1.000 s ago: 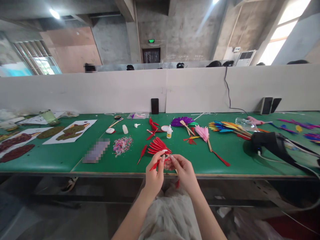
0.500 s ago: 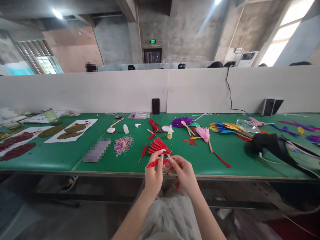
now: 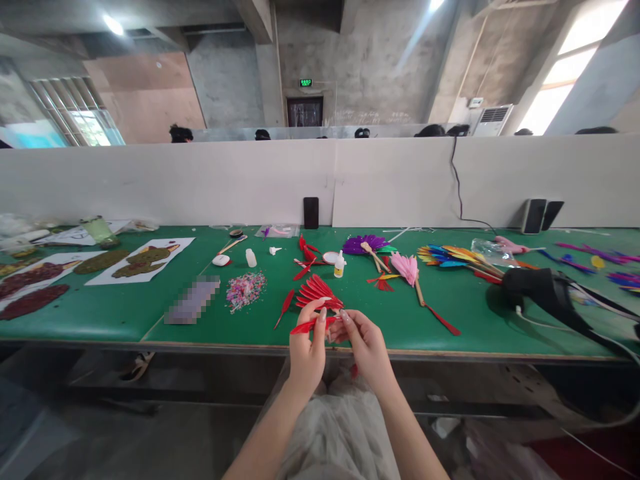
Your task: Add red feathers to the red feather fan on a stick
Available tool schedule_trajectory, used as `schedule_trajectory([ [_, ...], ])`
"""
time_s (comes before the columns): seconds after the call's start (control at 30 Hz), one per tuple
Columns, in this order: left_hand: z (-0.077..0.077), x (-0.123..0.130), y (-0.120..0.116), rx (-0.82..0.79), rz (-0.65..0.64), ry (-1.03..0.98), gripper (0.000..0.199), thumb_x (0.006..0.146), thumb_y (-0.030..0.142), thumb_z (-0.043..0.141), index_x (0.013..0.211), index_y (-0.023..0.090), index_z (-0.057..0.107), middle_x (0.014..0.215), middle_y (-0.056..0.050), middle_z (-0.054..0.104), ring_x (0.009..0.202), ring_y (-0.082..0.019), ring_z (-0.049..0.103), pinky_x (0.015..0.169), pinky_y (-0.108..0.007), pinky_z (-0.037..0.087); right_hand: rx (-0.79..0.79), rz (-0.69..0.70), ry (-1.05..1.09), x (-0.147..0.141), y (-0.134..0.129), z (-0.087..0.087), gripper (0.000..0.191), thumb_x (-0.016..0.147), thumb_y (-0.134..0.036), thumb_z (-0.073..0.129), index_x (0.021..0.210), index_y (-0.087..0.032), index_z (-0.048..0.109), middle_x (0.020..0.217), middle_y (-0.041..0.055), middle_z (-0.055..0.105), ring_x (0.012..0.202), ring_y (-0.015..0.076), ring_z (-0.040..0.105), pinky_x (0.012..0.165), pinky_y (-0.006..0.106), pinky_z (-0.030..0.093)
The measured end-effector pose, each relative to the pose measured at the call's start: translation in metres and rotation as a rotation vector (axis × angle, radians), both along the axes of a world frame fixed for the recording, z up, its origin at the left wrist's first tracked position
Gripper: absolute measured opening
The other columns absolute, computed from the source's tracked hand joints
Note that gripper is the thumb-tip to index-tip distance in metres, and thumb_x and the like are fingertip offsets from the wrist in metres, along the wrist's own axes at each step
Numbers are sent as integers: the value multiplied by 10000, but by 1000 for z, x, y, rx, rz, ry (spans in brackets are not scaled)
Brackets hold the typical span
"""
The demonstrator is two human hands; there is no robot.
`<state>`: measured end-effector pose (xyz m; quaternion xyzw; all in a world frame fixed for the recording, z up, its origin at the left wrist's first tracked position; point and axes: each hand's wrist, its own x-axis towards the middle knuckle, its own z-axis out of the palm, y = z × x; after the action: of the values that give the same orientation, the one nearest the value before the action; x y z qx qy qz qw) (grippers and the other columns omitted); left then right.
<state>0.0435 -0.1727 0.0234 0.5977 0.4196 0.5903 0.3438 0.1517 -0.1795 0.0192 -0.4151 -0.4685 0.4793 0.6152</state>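
The left hand (image 3: 306, 350) and right hand (image 3: 369, 341) I'm watching, at the near edge of the green table (image 3: 470, 303), just this side of a red fan (image 3: 315, 292), both pinch one slim red feather (image 3: 303, 327) between them.

What looks like a black phone (image 3: 311, 213) leans against the white partition (image 3: 210, 183).

Grey garment (image 3: 340, 437), bare forearms (image 3: 270, 423), long nails (image 3: 323, 313)
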Motion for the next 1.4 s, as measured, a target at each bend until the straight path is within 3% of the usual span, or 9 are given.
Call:
schedule_trajectory([
  [0.3,-1,0,1,-41,-16,-46,305,887,372,445,1099,178,546,762,-30,605,604,-98,548,541,-201,426,-4,-1,3,1,-1,0,369,808,-537,531,776,-173,586,646,42,666,558,158,616,578,286,525],
  [0.5,-3,0,3,-67,-22,-29,307,889,377,441,1103,176,528,733,-15,587,578,-89,524,541,-203,416,-41,-15,-21,2,-1,4,371,736,-528,627,781,-161,595,646,48,671,586,162,621,570,273,509],
  [1.07,2,0,0,-27,-11,-5,312,888,360,448,1110,166,551,747,-31,612,615,-113,548,566,-221,429,-55,10,-18,3,-2,9,438,739,-630,548,731,-193,581,643,60,677,596,205,644,586,332,534],
  [1.4,6,-4,2,-22,-46,28,312,887,361,449,1102,165,562,765,-41,631,627,-119,564,592,-228,439,-41,35,-86,9,-3,15,371,712,-524,655,777,-160,621,655,60,675,602,185,631,597,306,510],
])
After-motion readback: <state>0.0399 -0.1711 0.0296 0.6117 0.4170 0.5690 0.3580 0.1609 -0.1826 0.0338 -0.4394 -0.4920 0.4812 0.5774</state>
